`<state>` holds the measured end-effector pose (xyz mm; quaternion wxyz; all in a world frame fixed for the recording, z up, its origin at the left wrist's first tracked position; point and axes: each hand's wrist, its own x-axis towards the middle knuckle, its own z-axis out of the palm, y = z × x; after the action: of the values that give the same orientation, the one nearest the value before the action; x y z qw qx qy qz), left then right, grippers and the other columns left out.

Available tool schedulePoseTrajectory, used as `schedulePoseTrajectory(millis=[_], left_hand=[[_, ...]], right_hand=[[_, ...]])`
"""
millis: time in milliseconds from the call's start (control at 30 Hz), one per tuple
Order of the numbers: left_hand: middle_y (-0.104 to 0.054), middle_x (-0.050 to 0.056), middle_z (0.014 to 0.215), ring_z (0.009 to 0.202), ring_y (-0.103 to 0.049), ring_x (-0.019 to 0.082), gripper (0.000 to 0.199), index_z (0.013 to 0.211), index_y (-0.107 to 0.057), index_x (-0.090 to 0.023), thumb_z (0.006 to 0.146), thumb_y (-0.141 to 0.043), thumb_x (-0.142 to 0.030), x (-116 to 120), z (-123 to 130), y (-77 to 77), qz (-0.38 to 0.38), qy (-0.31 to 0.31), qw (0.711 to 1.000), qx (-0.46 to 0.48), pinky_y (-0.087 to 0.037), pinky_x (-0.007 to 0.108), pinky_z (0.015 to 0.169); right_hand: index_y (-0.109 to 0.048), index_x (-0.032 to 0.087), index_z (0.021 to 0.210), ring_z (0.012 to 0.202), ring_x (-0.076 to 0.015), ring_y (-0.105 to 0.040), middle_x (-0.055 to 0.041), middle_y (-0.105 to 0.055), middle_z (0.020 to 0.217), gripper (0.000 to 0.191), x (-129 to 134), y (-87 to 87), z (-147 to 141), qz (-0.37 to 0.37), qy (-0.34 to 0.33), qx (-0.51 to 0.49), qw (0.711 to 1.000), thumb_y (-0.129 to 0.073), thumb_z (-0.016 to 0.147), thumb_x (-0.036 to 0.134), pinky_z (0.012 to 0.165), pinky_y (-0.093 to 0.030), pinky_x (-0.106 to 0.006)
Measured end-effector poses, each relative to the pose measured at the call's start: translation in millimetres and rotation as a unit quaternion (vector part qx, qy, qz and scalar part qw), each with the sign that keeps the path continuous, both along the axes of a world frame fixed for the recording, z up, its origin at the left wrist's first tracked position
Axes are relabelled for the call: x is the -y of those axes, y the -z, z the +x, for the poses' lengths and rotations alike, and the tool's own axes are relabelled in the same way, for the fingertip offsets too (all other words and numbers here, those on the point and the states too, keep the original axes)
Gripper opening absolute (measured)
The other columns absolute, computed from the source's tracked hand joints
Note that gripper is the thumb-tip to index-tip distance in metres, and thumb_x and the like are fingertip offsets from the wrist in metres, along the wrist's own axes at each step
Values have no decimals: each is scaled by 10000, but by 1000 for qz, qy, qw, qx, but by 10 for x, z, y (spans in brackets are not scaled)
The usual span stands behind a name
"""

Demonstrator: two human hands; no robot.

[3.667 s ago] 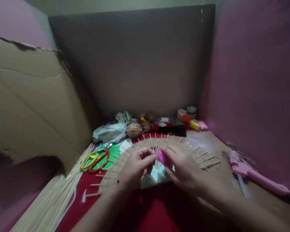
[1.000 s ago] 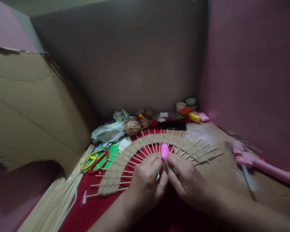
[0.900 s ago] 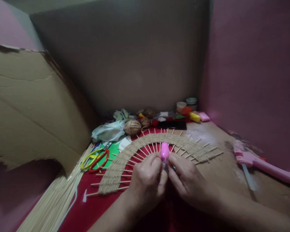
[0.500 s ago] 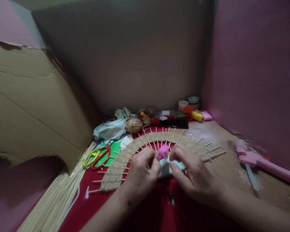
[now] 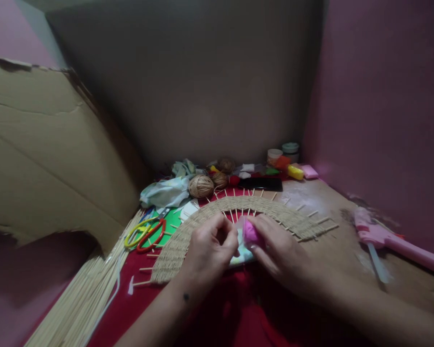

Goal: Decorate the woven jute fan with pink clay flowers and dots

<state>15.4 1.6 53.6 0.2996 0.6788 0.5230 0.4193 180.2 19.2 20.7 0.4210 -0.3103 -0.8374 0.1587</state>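
A small bright pink lump of modelling clay (image 5: 250,234) in clear plastic wrap sits in my right hand (image 5: 284,248), gripped between thumb and fingers. My left hand (image 5: 213,246) is closed in a pinch beside it, at the edge of the clear wrap (image 5: 240,223). Below both hands lies a pale blue-green patterned piece (image 5: 243,255), partly covered by them. Just beyond is a woven twine arch (image 5: 217,207) with thin wooden sticks poking out of both its edges; my forearms and hands hide part of it.
Yellow and red-handled scissors (image 5: 152,236) lie left on a green sheet (image 5: 171,219), near a bundle of sticks (image 5: 83,289). Twine balls (image 5: 201,186), a cloth (image 5: 166,193), a black phone (image 5: 261,184) and a yellow packet (image 5: 295,172) line the back. Right lies a pink glue gun (image 5: 390,241).
The pink clay has shifted slightly right and down, from near my left fingers into my right hand's grip. The patterned piece now lies below, out of my right fingers.
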Motion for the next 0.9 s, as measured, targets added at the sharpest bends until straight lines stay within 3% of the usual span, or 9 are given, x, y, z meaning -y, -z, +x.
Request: schedulePoseTrajectory(millis=[100,200,300,467,633,900], left_hand=[[-564,-35,595,495,-574,93,72,768,-532,-175,762,-527,-103,-10,-21,11,27,40,998,39,-446,185,443],[-570,-11,672,489,-564,76,80,799,-613,-151,789,-546,-109,-9,-35,2,74,62,995,1,-454,180,437],[-569,2,698,488,-536,66,85,818,-660,-137,823,-575,-145,-13,-46,-4,140,47,986,-75,-458,196,476],[-621,34,714,669,-577,128,100,884,-692,-129,809,-626,-121,-42,-62,31,239,24,959,-151,-466,246,631],[-605,30,695,641,-550,124,93,846,-706,-140,809,-625,-115,-37,-33,44,232,23,958,-168,-434,235,592],[-635,18,694,628,-567,113,90,805,-710,-149,786,-638,-99,-33,-21,40,179,12,976,-123,-434,226,589]], right_hand=[[-494,189,890,813,-188,-504,-43,-546,859,88,6,-46,6,-36,7,-13,999,-442,896,118,732,-457,-356],[-508,184,909,820,-186,-507,-48,-551,874,81,-15,-36,2,-55,8,-17,998,-444,911,134,731,-450,-347],[-514,178,918,823,-188,-509,-53,-556,874,81,-26,-12,0,-52,5,-18,998,-455,904,125,726,-449,-341],[-520,173,993,853,-186,-510,-61,-578,924,119,-7,15,1,-34,-7,-14,999,-460,905,119,761,-449,-346],[-529,164,957,807,-179,-501,-59,-574,887,109,-12,41,-4,-24,-5,-4,1000,-427,925,146,739,-457,-346],[-501,149,1071,886,-206,-511,-89,-574,984,212,-12,87,5,5,-12,-1,1000,-458,868,106,785,-477,-385]])
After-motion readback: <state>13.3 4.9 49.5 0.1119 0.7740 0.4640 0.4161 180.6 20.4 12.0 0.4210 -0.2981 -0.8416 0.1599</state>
